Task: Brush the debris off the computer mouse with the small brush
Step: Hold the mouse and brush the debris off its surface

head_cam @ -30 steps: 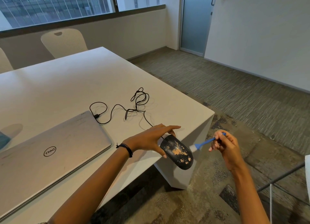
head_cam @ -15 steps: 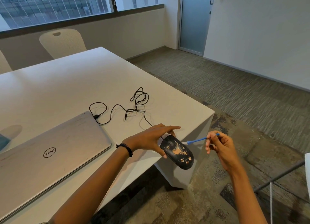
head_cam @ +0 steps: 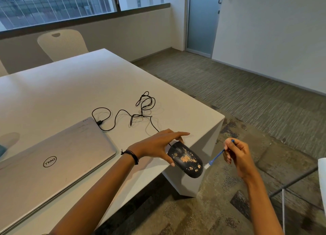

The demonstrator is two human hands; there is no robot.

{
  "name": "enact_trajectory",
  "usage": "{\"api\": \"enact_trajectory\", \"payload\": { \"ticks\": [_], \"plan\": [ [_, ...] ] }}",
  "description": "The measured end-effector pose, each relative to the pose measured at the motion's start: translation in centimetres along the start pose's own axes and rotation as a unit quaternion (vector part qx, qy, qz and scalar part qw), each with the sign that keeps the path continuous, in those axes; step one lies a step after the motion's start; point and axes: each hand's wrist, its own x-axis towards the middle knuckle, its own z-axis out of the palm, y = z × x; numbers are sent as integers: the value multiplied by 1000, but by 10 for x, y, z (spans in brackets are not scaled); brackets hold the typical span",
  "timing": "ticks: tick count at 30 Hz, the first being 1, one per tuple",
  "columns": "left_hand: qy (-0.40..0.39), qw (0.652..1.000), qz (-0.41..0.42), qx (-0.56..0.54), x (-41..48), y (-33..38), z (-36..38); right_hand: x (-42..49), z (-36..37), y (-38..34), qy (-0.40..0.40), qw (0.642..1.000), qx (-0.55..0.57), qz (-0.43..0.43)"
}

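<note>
A black wired computer mouse (head_cam: 187,160) speckled with tan debris is held out past the white table's near corner. My left hand (head_cam: 158,144) grips its front end, thumb below and fingers stretched over the top. My right hand (head_cam: 237,154) pinches the thin blue handle of a small brush (head_cam: 216,158). The brush slants down to the left, and its white bristle tip sits right beside the rear right edge of the mouse. The mouse cable (head_cam: 141,111) trails back in loose loops across the table.
A shut silver laptop (head_cam: 53,155) lies on the white table (head_cam: 70,86), with the cable plugged in at its far corner. A white chair (head_cam: 61,44) stands behind the table. Patterned carpet lies below the mouse. A dark metal rod (head_cam: 292,180) crosses at lower right.
The brush has swung from pointing level at the front of the mouse to slanting downward, its tip now by the rear of the mouse. My left hand and the mouse have stayed still.
</note>
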Motion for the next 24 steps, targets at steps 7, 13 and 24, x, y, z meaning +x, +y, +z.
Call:
{"api": "enact_trajectory", "payload": {
  "ticks": [7,13,24],
  "plan": [
    [-5,1000,8,25,3,-1,-1,2,13,-5,1,999,8,-37],
    [-1,999,19,33,3,1,-3,4,22,-3,-26,998,-38,-44],
    [5,999,26,38,1,2,-1,-3,5,-2,-5,999,-21,-27]
  ]
}}
